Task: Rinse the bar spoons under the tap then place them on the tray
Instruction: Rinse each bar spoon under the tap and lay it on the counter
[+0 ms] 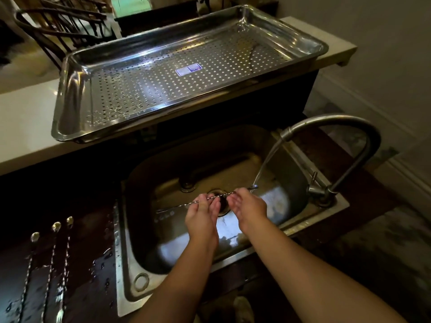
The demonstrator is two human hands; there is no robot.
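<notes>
Counting four bar spoons: three lying on the dark counter at lower left, one crossing mid-frame. Also showing one perforated tray, one sink, one tap, two hands.

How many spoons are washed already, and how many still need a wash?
None look finished: the tray on the counter holds no spoons. One bar spoon is being rinsed now, held by the left hand and right hand, its bowl under the water from the tap over the sink. Three more spoons lie on the dark counter to the left, probably still waiting.
</notes>
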